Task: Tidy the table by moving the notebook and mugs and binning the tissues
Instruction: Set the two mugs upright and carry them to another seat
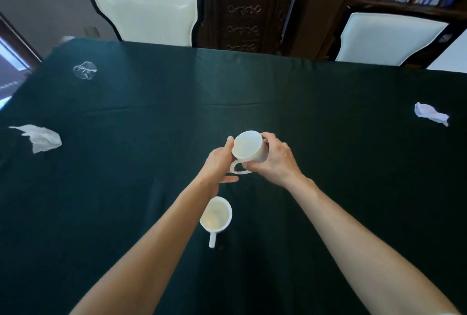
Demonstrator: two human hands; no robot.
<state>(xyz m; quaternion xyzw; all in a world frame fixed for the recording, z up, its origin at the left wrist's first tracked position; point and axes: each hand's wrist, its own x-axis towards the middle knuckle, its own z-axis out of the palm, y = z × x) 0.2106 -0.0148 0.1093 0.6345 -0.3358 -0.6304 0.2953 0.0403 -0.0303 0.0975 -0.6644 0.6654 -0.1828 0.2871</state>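
Two white mugs: one held tilted above the table point(249, 149), one standing on the cloth point(216, 216). Two crumpled tissues, one far left point(41, 137), one far right point(430, 113). One crushed clear plastic cup point(85, 70), far left corner. Two white-backed chairs across the table, left point(145, 8) and right point(390, 38). One dark green tablecloth point(328, 188).

Both hands hold a white ceramic mug point(249, 148) tilted above the dark green cloth-covered table point(151, 102): the right hand point(276, 160) wraps its body, the left hand point(219, 160) touches its rim. A second white mug point(216, 216) stands upright under the left forearm. Crumpled white tissues point(41, 137) point(430, 113) lie well apart on either side.
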